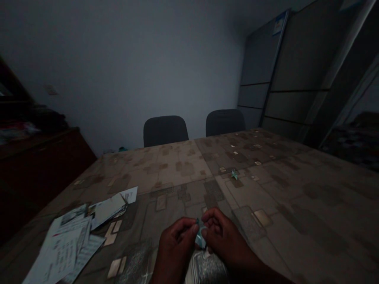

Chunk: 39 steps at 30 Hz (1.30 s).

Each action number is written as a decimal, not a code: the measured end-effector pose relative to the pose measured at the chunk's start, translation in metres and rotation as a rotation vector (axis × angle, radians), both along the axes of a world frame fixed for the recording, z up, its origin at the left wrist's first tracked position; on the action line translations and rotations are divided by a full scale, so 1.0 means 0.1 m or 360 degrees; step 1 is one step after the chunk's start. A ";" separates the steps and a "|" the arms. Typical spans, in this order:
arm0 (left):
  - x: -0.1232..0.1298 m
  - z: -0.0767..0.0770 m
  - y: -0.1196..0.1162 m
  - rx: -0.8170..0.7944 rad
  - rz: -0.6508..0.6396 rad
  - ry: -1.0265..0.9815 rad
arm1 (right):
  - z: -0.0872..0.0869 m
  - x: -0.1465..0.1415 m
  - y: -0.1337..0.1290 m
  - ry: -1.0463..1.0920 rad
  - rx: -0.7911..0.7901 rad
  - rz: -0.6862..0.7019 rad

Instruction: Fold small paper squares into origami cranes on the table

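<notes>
Close to the table's near edge, my left hand [179,240] and my right hand [219,232] face each other with a small folded piece of light green-blue paper [200,240] between them. The left thumb and forefinger pinch one side of it. On the other side, the right fingers are closed on the paper, partly covering it. Its exact folded shape is too dim and small to make out. Farther off on the table stands a small green folded-paper figure [234,174], apart from both hands.
A patterned cloth covers the table [177,173]. Loose printed papers [65,244] lie in a pile at the left, with more papers [111,209] beside them. Two dark chairs [166,130] stand at the far edge, by the wall. A wooden cabinet [44,169] is at the left.
</notes>
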<state>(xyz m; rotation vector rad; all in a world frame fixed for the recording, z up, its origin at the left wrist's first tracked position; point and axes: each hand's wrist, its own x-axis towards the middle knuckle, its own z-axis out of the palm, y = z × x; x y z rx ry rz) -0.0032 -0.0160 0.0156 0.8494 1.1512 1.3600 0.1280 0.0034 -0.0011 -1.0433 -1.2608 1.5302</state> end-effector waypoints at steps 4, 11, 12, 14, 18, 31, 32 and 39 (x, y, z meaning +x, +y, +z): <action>-0.05 0.01 0.02 0.0123 0.0004 0.0217 | 0.04 -0.02 0.00 0.0022 0.0019 -0.0054; -0.02 -0.07 0.03 0.0164 0.0138 0.0210 | 0.03 -0.06 -0.01 0.0026 0.0095 -0.0043; -0.01 -0.07 0.03 0.0134 0.0178 0.0178 | 0.03 -0.06 -0.02 0.0012 0.0086 -0.0045; 0.01 -0.08 0.04 0.0092 0.0211 0.0122 | 0.03 -0.05 -0.02 -0.0023 0.0081 -0.0030; 0.00 -0.09 0.07 0.0062 0.0170 0.0049 | 0.05 -0.05 -0.02 -0.0069 0.0096 0.0012; -0.11 -0.20 0.19 -0.0048 0.0020 -0.0361 | 0.13 -0.03 -0.03 0.0014 0.0063 0.0098; -0.11 -0.22 0.20 -0.0054 -0.0011 -0.0361 | 0.13 -0.03 -0.03 0.0027 0.0069 0.0097; -0.15 -0.23 0.22 0.0029 0.0054 -0.0266 | 0.19 0.04 0.01 -0.0040 -0.0016 0.0141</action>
